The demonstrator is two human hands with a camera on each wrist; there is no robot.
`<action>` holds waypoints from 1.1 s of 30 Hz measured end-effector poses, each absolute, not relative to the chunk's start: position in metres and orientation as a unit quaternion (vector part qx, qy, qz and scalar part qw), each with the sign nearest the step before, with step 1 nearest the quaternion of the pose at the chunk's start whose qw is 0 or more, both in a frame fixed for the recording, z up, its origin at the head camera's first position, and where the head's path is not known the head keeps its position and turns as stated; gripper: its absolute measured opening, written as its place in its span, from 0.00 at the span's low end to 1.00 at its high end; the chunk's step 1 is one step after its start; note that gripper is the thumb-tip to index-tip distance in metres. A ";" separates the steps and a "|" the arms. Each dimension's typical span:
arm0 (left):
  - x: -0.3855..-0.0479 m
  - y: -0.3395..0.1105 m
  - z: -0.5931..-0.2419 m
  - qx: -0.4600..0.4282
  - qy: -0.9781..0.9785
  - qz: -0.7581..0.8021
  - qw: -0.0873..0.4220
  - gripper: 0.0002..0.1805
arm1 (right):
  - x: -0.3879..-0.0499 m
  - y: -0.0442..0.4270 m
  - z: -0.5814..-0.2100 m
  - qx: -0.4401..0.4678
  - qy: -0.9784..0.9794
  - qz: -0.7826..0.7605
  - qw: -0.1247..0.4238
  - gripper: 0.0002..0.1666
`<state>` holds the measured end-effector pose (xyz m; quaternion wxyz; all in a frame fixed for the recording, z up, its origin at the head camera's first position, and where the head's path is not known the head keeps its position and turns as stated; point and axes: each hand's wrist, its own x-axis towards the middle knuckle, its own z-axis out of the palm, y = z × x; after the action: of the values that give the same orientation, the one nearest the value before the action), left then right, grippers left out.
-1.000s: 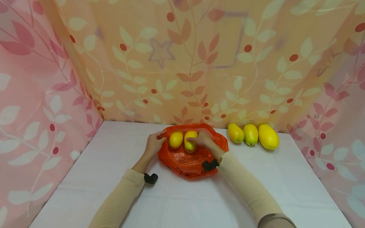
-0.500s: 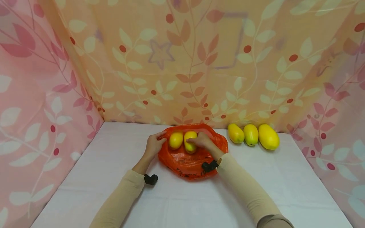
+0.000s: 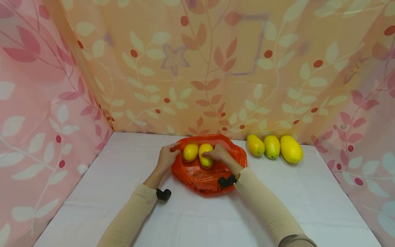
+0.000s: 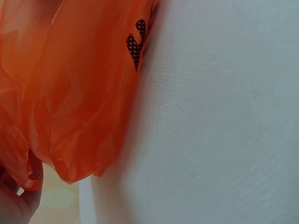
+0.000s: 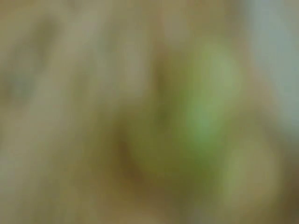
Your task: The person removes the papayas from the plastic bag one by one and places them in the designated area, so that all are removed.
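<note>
An orange-red plastic bag (image 3: 203,178) lies spread open on the table, with black print on its near side. My left hand (image 3: 166,157) pinches its left rim; in the left wrist view the fingertips (image 4: 35,179) hold a fold of the film. Inside the bag a yellow papaya (image 3: 190,152) sits at the left. Beside it is a yellow-green papaya (image 3: 206,163), which my right hand (image 3: 220,153) grips from the right with the thumb across it. That hand's other fingers are hidden behind the fruit. The right wrist view is only a green and brown blur.
Three more papayas stand in a row at the table's back right: a small one (image 3: 255,145), a greenish one (image 3: 272,146) and a large yellow one (image 3: 291,149). Behind the white table (image 3: 197,223) hangs a flowered cloth (image 3: 210,68); pink cloth flanks both sides.
The gripped papaya has tilted or shifted slightly toward the bag's near side. The left hand and the bag stay almost as they were.
</note>
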<state>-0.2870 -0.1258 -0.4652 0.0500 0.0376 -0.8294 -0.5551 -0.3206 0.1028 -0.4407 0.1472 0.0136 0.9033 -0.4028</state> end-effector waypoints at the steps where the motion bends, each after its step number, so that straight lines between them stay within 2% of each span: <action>1: -0.287 -0.126 -0.465 0.037 -0.830 -0.555 0.051 0.21 | -0.320 0.103 -0.441 0.013 0.903 -0.404 0.147 0.34; 13: -0.287 -0.127 -0.465 0.041 -0.827 -0.559 0.041 0.22 | -0.313 0.111 -0.429 -0.016 0.898 -0.418 0.137 0.32; 17: -0.286 -0.126 -0.464 0.038 -0.825 -0.562 0.042 0.22 | -0.309 0.116 -0.422 -0.011 0.889 -0.437 0.135 0.37; 22: -0.286 -0.127 -0.462 0.037 -0.826 -0.560 0.044 0.21 | -0.301 0.124 -0.408 -0.006 0.878 -0.449 0.164 0.45; 26: -0.286 -0.128 -0.463 0.042 -0.824 -0.564 0.042 0.21 | -0.295 0.133 -0.392 -0.018 0.884 -0.442 0.153 0.47; 33: -0.287 -0.128 -0.464 0.031 -0.828 -0.557 0.052 0.21 | -0.289 0.150 -0.372 -0.050 0.874 -0.466 0.128 0.41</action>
<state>-0.2868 -0.1284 -0.4636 0.0518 0.0307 -0.8285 -0.5568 -0.2894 0.1503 -0.3724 0.1284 -0.0496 0.8739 -0.4662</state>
